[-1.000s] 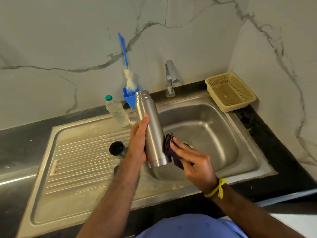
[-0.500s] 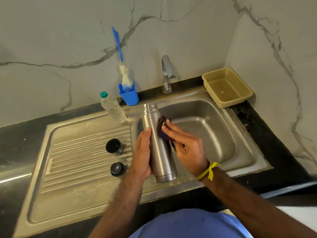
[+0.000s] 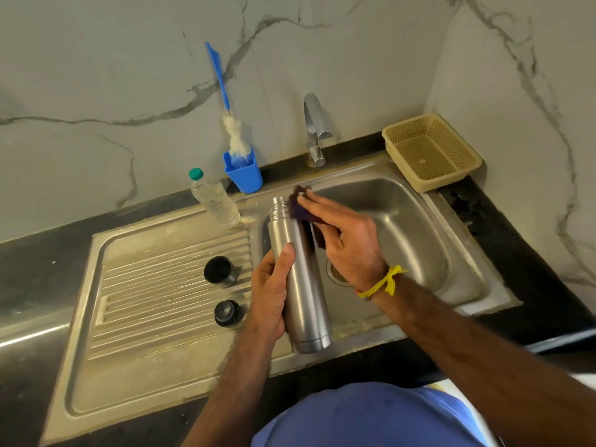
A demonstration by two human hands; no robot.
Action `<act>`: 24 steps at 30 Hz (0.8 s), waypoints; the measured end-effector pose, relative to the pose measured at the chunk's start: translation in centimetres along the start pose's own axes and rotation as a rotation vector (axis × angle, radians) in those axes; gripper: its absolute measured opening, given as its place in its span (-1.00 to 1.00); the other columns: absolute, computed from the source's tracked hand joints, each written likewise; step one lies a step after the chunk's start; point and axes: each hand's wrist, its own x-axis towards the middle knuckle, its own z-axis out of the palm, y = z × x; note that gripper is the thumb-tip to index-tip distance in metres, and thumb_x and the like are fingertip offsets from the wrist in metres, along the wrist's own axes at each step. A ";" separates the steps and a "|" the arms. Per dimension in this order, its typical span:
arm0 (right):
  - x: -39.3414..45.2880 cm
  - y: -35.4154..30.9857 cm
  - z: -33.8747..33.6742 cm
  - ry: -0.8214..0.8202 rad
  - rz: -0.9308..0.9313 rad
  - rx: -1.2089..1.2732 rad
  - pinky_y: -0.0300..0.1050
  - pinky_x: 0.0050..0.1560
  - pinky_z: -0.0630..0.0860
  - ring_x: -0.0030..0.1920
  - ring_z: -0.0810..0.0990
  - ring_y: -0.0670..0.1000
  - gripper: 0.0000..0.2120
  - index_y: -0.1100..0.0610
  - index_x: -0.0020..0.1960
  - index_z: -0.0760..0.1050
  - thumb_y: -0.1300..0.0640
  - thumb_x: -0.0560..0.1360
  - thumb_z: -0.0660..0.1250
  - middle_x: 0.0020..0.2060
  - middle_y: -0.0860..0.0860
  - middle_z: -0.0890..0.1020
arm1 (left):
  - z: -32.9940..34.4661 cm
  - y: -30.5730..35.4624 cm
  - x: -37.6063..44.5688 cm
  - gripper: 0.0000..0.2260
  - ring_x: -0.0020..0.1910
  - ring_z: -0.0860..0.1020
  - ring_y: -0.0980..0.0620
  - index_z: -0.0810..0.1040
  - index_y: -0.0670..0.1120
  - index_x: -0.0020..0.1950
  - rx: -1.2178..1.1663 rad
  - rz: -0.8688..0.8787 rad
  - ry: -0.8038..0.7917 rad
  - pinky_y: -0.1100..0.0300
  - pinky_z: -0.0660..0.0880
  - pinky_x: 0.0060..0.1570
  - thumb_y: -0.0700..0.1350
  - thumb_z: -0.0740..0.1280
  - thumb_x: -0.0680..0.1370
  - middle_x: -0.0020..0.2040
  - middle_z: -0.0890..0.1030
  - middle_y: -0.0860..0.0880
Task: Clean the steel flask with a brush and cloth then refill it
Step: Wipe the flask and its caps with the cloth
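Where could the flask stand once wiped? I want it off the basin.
Bare ribbed drainboard left of the two black caps; also its front edge. Crowded behind: water bottle, brush holder, tap.

The sink basin (image 3: 403,221) is the landmark. Over its left edge the flask (image 3: 300,285) is held between the left hand (image 3: 269,298) and the right hand (image 3: 345,240). The cup lid (image 3: 219,271) and stopper (image 3: 227,312) stand left of it, on the drainboard (image 3: 145,285). Behind it stands the tap (image 3: 314,130); behind-left, the brush (image 3: 233,137) in its holder (image 3: 245,175) and the water bottle (image 3: 214,200). The basket (image 3: 432,150) lies behind-right.
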 end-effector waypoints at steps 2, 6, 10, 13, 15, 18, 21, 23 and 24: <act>-1.4 0.0 0.2 0.005 0.038 0.022 0.08 0.35 0.52 0.40 0.51 0.01 -0.50 0.12 0.41 0.48 0.43 0.53 0.28 0.39 0.09 0.54 | -0.3 0.2 0.3 -0.47 -0.03 0.67 -0.18 0.60 -0.23 0.28 -0.031 0.007 0.017 -0.01 0.64 -0.05 0.16 0.42 0.52 0.09 0.68 -0.31; -4.5 -0.7 0.6 -0.086 -0.073 0.048 0.02 0.40 0.48 0.44 0.48 0.00 -0.53 0.10 0.39 0.53 0.37 0.53 0.21 0.41 0.05 0.52 | -0.7 0.3 0.9 -0.49 0.12 0.66 -0.18 0.55 -0.28 0.34 -0.127 -0.018 0.055 0.01 0.63 0.06 0.11 0.36 0.59 0.20 0.65 -0.31; -5.0 -0.3 0.9 0.001 0.014 0.023 0.11 0.35 0.52 0.43 0.48 0.02 -0.53 0.14 0.37 0.54 0.43 0.52 0.25 0.40 0.06 0.52 | -0.3 0.6 1.6 -0.50 0.22 0.60 -0.25 0.54 -0.27 0.36 -0.077 -0.003 0.023 -0.12 0.57 0.23 0.12 0.32 0.63 0.28 0.59 -0.36; -6.8 -0.1 0.2 -0.107 -0.236 -0.038 0.02 0.36 0.52 0.48 0.42 0.08 -0.53 0.08 0.37 0.54 0.42 0.55 0.21 0.41 0.06 0.51 | -0.6 1.0 2.6 -0.47 0.24 0.59 -0.31 0.52 -0.28 0.38 -0.129 -0.018 0.034 -0.18 0.53 0.28 0.14 0.29 0.64 0.27 0.58 -0.39; -7.1 0.2 0.0 -0.106 -0.181 -0.032 0.05 0.36 0.52 0.49 0.41 0.06 -0.51 0.08 0.36 0.54 0.44 0.54 0.21 0.42 0.06 0.50 | -0.4 1.5 3.1 -0.48 0.20 0.60 -0.33 0.52 -0.25 0.37 -0.095 -0.006 0.054 -0.20 0.56 0.24 0.15 0.29 0.64 0.22 0.62 -0.37; -7.2 -0.4 0.6 -0.034 -0.069 -0.026 0.12 0.32 0.54 0.48 0.42 0.09 -0.56 0.11 0.36 0.54 0.41 0.56 0.21 0.42 0.08 0.50 | 0.2 2.0 3.9 -0.46 0.17 0.62 -0.35 0.51 -0.20 0.38 -0.026 0.008 0.023 -0.23 0.58 0.20 0.21 0.28 0.62 0.21 0.62 -0.36; -8.5 -0.4 -0.5 -0.200 -0.338 -0.054 0.08 0.30 0.55 0.51 0.37 0.16 -0.54 0.12 0.34 0.57 0.45 0.54 0.24 0.43 0.09 0.49 | 0.0 2.5 4.8 -0.48 0.03 0.66 -0.22 0.53 -0.11 0.37 -0.032 -0.029 0.073 -0.09 0.64 0.00 0.26 0.27 0.61 0.14 0.66 -0.29; -9.4 1.0 -1.6 -0.291 -0.415 -0.044 0.12 0.31 0.54 0.52 0.35 0.18 -0.46 0.15 0.35 0.56 0.53 0.45 0.31 0.45 0.11 0.47 | -0.4 2.8 5.5 -0.54 0.02 0.68 -0.14 0.54 -0.03 0.36 -0.048 -0.057 0.133 0.03 0.63 -0.12 0.25 0.26 0.61 0.13 0.69 -0.21; -9.7 1.6 -1.7 -0.275 -0.354 -0.010 0.16 0.31 0.53 0.51 0.37 0.18 -0.43 0.17 0.35 0.56 0.56 0.42 0.32 0.45 0.12 0.47 | -0.6 2.8 5.8 -0.55 0.04 0.68 -0.14 0.55 -0.01 0.35 -0.061 -0.075 0.165 0.04 0.63 -0.13 0.26 0.27 0.61 0.13 0.69 -0.19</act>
